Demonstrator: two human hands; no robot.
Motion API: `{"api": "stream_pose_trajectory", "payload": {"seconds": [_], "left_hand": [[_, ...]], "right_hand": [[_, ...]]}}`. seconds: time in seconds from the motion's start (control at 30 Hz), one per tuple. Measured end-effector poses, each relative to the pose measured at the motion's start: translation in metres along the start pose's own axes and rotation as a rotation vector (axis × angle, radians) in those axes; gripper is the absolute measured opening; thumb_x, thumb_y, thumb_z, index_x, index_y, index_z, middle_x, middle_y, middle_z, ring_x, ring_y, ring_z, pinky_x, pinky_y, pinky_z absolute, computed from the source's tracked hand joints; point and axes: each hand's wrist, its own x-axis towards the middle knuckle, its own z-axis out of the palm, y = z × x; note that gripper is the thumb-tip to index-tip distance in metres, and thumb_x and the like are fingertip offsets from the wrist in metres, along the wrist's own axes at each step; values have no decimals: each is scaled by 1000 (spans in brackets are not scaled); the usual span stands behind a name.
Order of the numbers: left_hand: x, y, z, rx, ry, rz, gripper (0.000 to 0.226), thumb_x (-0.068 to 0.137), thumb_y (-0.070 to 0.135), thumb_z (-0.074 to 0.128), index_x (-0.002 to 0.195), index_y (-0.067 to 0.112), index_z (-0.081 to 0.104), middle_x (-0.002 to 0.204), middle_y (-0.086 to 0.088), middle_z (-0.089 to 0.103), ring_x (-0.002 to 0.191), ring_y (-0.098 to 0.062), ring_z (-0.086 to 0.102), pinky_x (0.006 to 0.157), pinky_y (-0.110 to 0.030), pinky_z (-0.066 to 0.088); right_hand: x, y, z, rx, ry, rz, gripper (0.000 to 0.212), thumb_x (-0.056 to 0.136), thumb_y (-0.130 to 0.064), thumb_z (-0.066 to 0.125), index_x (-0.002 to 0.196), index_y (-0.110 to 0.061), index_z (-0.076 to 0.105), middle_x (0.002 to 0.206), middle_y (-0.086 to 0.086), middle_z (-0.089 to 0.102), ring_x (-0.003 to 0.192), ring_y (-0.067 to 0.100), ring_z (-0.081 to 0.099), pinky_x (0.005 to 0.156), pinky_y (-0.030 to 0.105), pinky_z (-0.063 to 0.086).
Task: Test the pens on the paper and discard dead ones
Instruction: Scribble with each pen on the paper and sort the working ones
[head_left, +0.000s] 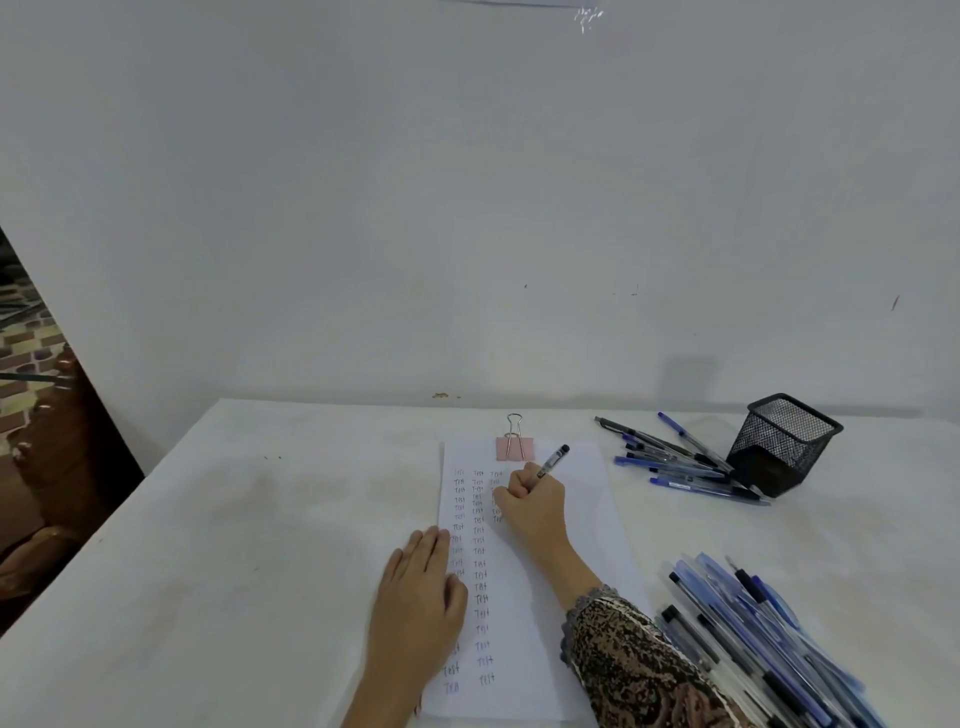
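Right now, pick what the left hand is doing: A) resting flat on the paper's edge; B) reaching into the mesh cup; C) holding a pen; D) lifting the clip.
A: the left hand lies flat on the edge of the paper; the right hand grips the pen.

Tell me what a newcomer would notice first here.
The right hand grips a pen mid-table on a paper filled with columns of the word Test, while the left hand rests flat on its left edge. A pink binder clip sits at the paper's top. To the right lie a large pen pile near the person and a smaller pen pile beside a tilted mesh cup.
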Motion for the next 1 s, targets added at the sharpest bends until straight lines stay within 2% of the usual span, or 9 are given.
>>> {"api": "stream_pose_trajectory", "payload": {"seconds": [0.13, 0.23, 0.3, 0.33, 0.47, 0.63, 0.73, 0.87, 1.0], "left_hand": [[-1, -1, -1, 7, -14, 3, 95, 61, 48, -15, 148, 20, 13, 156, 7, 10, 143, -8, 4, 109, -18, -8], [0, -1, -1, 13, -10, 3, 95, 61, 48, -16, 148, 20, 11, 156, 7, 9, 143, -7, 3, 110, -18, -8], [-1, 0, -1, 7, -16, 1, 96, 60, 48, -16, 148, 20, 11, 156, 7, 9, 143, -7, 3, 110, -18, -8], [0, 0, 0, 2, -14, 1, 96, 61, 48, -15, 148, 20, 12, 156, 7, 10, 143, -7, 3, 110, -19, -7], [0, 0, -1, 5, 12, 6, 95, 61, 47, -14, 148, 20, 15, 155, 7, 13, 143, -7, 6, 112, -19, -4], [0, 1, 0, -10, 30, 3, 95, 62, 47, -12, 147, 19, 20, 154, 6, 18, 143, -9, 11, 114, -22, 1], [0, 0, 1, -16, 39, 6, 94, 63, 48, -11, 146, 18, 23, 154, 5, 21, 143, -10, 13, 113, -21, 1], [0, 0, 4, -36, 55, 11, 91, 67, 48, -6, 144, 15, 30, 151, 2, 28, 141, -13, 19, 113, -22, 4], [-2, 1, 3, -38, 61, 16, 90, 68, 48, -3, 142, 12, 34, 149, -1, 33, 140, -16, 25, 115, -27, 13]], "right_hand": [[1, 0, 0, 23, -27, 36, 51, 70, 19, 48, 52, -19, 19, 49, -11, 19, 45, 6, 17, 48, 8, 27], [-1, 2, 0, 32, -29, -5, 51, 71, 18, 48, 51, -19, 19, 50, -7, 18, 46, 7, 17, 76, -2, 34], [-2, 2, 1, 36, -60, -14, 51, 72, 18, 47, 52, -20, 19, 49, -7, 17, 45, 7, 17, 72, 8, 10], [-2, 2, 0, 48, -52, 9, 52, 72, 19, 46, 52, -20, 19, 50, -6, 18, 46, 7, 17, 80, -2, 25], [5, 2, -16, 376, 5, 218, 51, 86, 0, 54, 47, -22, 30, 46, -6, 27, 38, 7, 20, 38, 16, 20], [-3, -7, -39, 652, -11, 326, 56, 98, -52, 24, 56, -18, 40, 39, -5, 28, 31, 7, 21, 36, 18, 14], [-23, -18, -43, 447, 10, 277, 36, 103, -33, 23, 77, -15, 42, 42, -4, 39, 35, 8, 32, 40, 22, 25], [-43, -26, -54, -2, 121, -166, 18, 99, -12, 42, 89, -16, 56, 68, -5, 54, 60, 0, 51, 60, 11, 41], [-64, -10, -60, -426, 34, -309, 36, 92, -49, 31, 114, -32, 54, 81, -20, 58, 69, -2, 54, 55, 11, 36]]}}
